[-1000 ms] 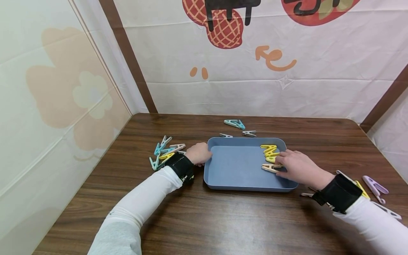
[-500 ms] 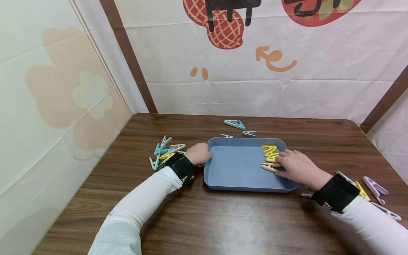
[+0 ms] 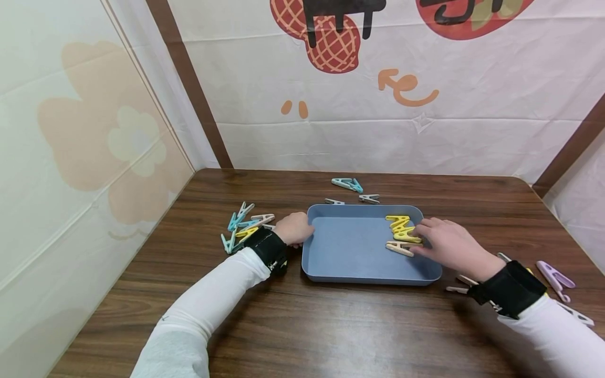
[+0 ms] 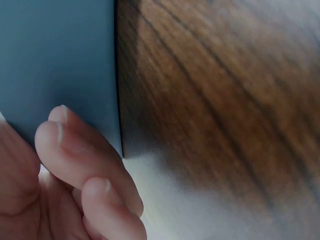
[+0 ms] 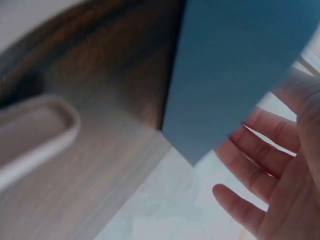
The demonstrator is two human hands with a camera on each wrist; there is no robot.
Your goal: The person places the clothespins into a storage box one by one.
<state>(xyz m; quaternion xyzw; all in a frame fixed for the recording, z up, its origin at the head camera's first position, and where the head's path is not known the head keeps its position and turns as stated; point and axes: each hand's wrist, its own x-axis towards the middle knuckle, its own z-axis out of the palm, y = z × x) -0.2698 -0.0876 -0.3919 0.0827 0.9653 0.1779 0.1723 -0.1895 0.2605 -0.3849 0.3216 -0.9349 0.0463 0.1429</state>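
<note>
A blue-grey tray (image 3: 350, 257) lies on the brown table. My left hand (image 3: 294, 228) pinches its left rim between thumb and curled fingers, as the left wrist view also shows at the tray wall (image 4: 60, 50). Over the tray's right side hovers my right hand (image 3: 449, 244), its fingers loosely spread with nothing held. Just left of its thumb a beige clothespin (image 3: 399, 248) lies on the tray floor. Behind that are several yellow clothespins (image 3: 398, 219), in a short column. The right wrist view has the right fingers (image 5: 250, 175) partly behind the tray wall (image 5: 215, 85).
Several mixed clothespins (image 3: 247, 224) lie left of the tray. Beyond its back edge are a blue clothespin (image 3: 347, 184) and grey clothespins (image 3: 369, 199). A purple clothespin (image 3: 556, 278) and others lie to the right, some partly under the right wrist.
My right hand has let go of the beige clothespin and drawn slightly right, showing more of it and of the nearest yellow one. The left hand and the tray have not moved.
</note>
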